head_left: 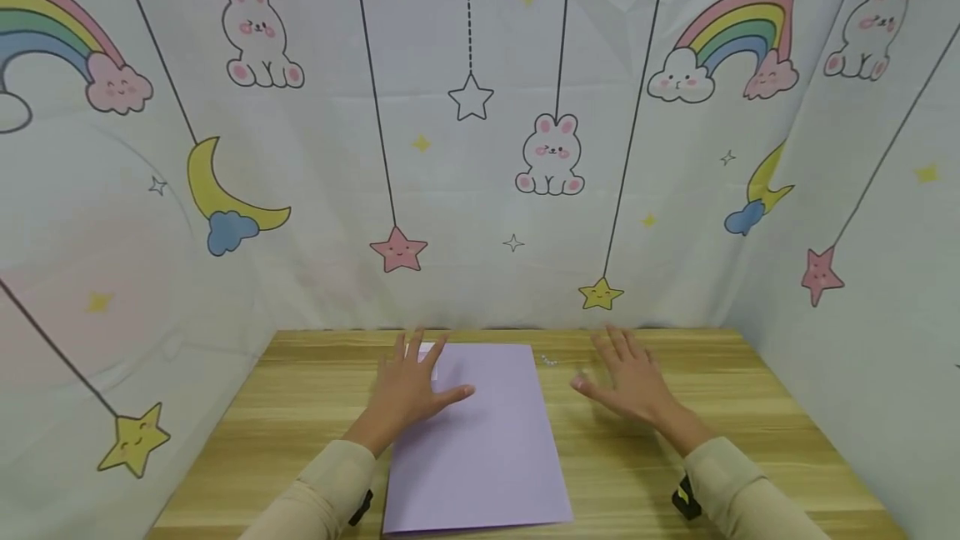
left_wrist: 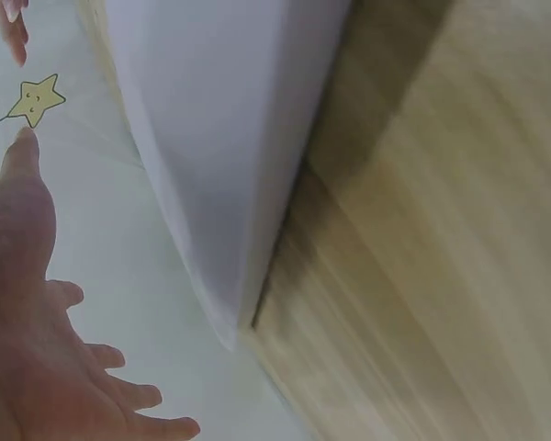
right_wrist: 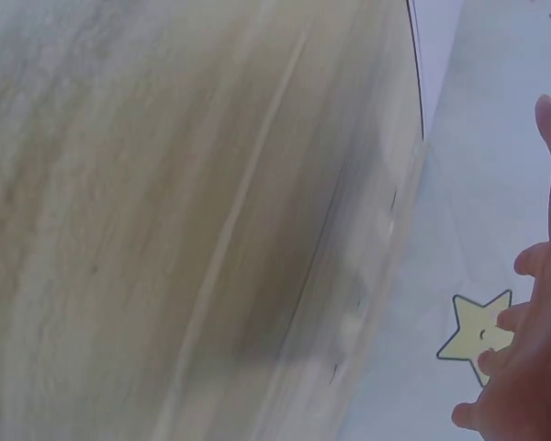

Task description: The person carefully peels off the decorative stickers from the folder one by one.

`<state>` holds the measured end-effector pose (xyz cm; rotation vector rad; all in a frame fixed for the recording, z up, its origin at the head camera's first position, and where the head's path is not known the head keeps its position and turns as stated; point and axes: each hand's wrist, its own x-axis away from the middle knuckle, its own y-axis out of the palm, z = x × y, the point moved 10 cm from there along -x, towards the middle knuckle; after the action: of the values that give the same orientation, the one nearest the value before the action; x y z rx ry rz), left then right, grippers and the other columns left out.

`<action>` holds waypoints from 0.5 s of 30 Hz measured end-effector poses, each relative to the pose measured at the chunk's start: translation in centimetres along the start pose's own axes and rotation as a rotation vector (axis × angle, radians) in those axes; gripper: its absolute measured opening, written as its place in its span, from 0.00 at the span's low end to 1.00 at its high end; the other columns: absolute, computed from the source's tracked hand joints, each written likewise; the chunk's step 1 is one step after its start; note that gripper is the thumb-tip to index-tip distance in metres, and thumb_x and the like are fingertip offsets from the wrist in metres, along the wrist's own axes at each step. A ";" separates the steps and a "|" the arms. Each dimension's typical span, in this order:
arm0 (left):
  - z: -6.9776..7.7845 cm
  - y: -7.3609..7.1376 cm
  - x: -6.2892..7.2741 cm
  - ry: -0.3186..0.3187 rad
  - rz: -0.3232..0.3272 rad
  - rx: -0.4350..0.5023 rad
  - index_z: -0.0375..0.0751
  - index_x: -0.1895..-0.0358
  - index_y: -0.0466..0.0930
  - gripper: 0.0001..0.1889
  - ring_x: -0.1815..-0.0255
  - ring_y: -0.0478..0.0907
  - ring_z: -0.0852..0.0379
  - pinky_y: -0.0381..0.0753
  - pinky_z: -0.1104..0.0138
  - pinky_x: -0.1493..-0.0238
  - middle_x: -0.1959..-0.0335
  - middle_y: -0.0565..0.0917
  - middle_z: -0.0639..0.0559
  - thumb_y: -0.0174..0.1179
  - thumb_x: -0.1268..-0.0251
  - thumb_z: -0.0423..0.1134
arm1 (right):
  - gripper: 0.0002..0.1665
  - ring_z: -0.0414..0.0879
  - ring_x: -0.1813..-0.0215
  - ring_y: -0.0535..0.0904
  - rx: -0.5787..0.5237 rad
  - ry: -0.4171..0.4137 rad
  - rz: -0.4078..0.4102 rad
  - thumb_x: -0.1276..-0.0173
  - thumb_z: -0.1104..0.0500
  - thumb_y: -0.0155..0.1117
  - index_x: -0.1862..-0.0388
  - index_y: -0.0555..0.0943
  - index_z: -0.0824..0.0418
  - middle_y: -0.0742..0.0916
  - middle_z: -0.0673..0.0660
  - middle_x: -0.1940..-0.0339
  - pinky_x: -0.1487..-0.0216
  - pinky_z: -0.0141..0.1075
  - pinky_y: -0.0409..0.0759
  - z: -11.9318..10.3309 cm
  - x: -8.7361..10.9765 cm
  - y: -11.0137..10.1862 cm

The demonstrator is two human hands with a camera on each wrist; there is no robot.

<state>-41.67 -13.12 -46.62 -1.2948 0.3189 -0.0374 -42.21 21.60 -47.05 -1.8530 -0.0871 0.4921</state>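
A lilac folder or folded card sheet (head_left: 480, 448) lies lengthwise on the wooden table, its near edge showing a thin fold. Over its upper left part my left hand (head_left: 408, 390) hovers with fingers spread and thumb pointing right; the left wrist view also shows this hand (left_wrist: 37, 349) with nothing in it. A small white piece (head_left: 427, 361) shows behind the left fingers at the folder's far left corner. To the right of the folder, my right hand (head_left: 633, 386) is held above the table, fingers apart and holding nothing. Small pale bead-like bits (head_left: 549, 361) lie between folder and right hand.
Wood-grain tabletop (head_left: 315, 423) spreads around the folder. A white curtain (head_left: 480, 290) printed with stars, rabbits and rainbows hangs along the table's back edge and both sides. Dark wrist devices (head_left: 686, 498) show under both sleeves.
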 end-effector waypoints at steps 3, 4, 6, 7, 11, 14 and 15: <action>-0.8 0.2 0.6 -0.013 0.001 0.015 0.55 0.15 0.60 0.58 0.16 0.48 0.27 0.54 0.26 0.26 0.14 0.52 0.37 0.58 0.45 0.84 | 0.60 0.71 0.14 0.44 -0.004 -0.011 -0.012 0.30 0.24 0.61 0.13 0.58 0.60 0.53 0.66 0.12 0.27 0.80 0.42 -0.7 -0.1 0.3; -1.0 0.2 0.8 -0.014 0.001 0.014 0.55 0.15 0.59 0.58 0.15 0.48 0.27 0.53 0.26 0.26 0.13 0.51 0.38 0.58 0.45 0.84 | 0.61 0.71 0.14 0.44 0.000 -0.016 -0.013 0.30 0.24 0.60 0.13 0.58 0.60 0.53 0.66 0.12 0.27 0.80 0.42 -0.9 -0.2 0.3; -1.2 0.1 1.1 -0.012 -0.003 0.019 0.55 0.14 0.59 0.58 0.15 0.47 0.28 0.53 0.26 0.26 0.13 0.50 0.39 0.58 0.45 0.84 | 0.61 0.71 0.14 0.44 0.004 -0.020 -0.014 0.30 0.23 0.59 0.13 0.58 0.59 0.53 0.66 0.12 0.26 0.79 0.42 -1.3 -0.2 0.5; -1.2 0.1 1.2 -0.010 -0.006 0.021 0.56 0.14 0.58 0.58 0.15 0.47 0.28 0.53 0.26 0.26 0.12 0.49 0.39 0.59 0.45 0.84 | 0.61 0.71 0.14 0.44 0.007 -0.021 -0.015 0.30 0.23 0.59 0.13 0.58 0.59 0.53 0.65 0.12 0.26 0.79 0.42 -1.4 -0.2 0.5; -1.3 0.0 1.7 -0.011 -0.019 0.021 0.57 0.14 0.58 0.58 0.15 0.47 0.28 0.53 0.27 0.25 0.12 0.48 0.41 0.58 0.44 0.84 | 0.60 0.71 0.14 0.45 0.011 -0.026 -0.008 0.30 0.23 0.59 0.13 0.58 0.58 0.54 0.65 0.12 0.25 0.78 0.42 -1.9 -0.3 0.6; -1.7 0.4 2.0 -0.024 -0.024 0.022 0.55 0.15 0.60 0.58 0.15 0.48 0.27 0.55 0.28 0.26 0.12 0.50 0.39 0.56 0.44 0.85 | 0.60 0.70 0.14 0.45 0.008 -0.031 0.003 0.30 0.24 0.60 0.13 0.58 0.59 0.55 0.65 0.12 0.25 0.78 0.43 -2.3 -0.3 0.7; -1.9 0.6 2.1 -0.033 -0.024 0.022 0.54 0.15 0.60 0.59 0.16 0.49 0.27 0.55 0.28 0.26 0.13 0.51 0.38 0.56 0.44 0.85 | 0.60 0.70 0.14 0.45 0.006 -0.031 0.004 0.31 0.23 0.60 0.13 0.59 0.59 0.55 0.65 0.12 0.25 0.78 0.43 -2.4 -0.3 0.8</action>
<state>-40.22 -15.21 -48.09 -1.2761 0.2742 -0.0403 -41.73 19.10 -47.09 -1.8403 -0.1028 0.5236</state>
